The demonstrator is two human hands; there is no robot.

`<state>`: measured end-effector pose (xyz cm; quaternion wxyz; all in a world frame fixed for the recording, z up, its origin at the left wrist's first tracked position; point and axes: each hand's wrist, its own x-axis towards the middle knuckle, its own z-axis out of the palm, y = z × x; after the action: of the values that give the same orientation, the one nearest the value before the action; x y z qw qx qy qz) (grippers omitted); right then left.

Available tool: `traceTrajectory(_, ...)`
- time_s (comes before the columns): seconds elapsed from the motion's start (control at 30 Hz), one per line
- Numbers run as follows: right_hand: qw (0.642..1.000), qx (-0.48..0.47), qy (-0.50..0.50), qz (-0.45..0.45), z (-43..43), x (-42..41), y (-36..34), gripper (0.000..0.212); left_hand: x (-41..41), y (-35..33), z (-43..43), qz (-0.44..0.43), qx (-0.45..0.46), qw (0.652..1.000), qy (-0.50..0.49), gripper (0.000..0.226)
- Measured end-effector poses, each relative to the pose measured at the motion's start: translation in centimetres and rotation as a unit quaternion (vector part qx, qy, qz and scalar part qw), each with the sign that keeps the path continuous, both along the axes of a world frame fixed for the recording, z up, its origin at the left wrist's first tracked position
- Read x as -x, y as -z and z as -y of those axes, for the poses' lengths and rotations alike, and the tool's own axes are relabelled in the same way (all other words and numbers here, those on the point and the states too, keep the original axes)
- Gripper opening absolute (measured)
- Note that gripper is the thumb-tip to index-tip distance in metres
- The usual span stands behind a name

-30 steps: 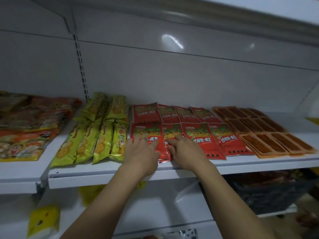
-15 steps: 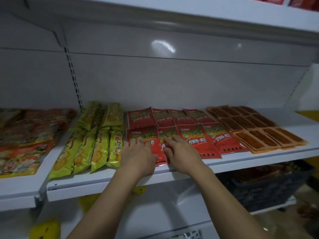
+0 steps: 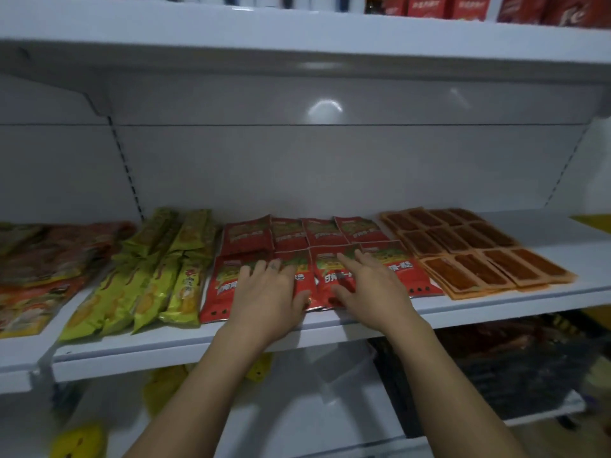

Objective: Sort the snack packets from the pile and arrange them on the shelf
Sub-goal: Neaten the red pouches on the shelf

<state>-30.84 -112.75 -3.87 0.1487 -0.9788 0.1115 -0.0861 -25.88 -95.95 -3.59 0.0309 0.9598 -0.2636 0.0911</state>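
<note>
Red snack packets [image 3: 297, 233] lie flat in two rows on the white shelf [image 3: 496, 305], between yellow-green packets [image 3: 155, 276] on the left and orange-brown flat packets [image 3: 479, 249] on the right. My left hand [image 3: 267, 295] rests palm down on the front-row red packets, fingers straight. My right hand [image 3: 373, 285] lies flat on the red packets just to the right, fingers stretched forward, thumb at the packets' front edge. Both hands cover parts of the front row.
A neighbouring shelf [image 3: 20, 355] at the left carries orange and brown bags [image 3: 39, 269]. The shelf above [image 3: 297, 38] holds red packs [image 3: 446, 4]. Below right stands a dark basket [image 3: 515, 368] with snacks; yellow packets [image 3: 79, 441] lie on the lower left.
Both hands have stayed on the front-row red packets, with the right hand slid a little to the right. The camera has tilted up, showing the shelf above.
</note>
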Motion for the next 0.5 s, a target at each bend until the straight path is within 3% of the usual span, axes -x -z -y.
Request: traceTrajectory(0.5, 0.999, -0.013, 0.028, 0.026, 16.8, 9.9, -0.7, 0.064, 7.5, 0.0, 16.3, 0.006, 0.033, 0.997, 0.074, 0.066)
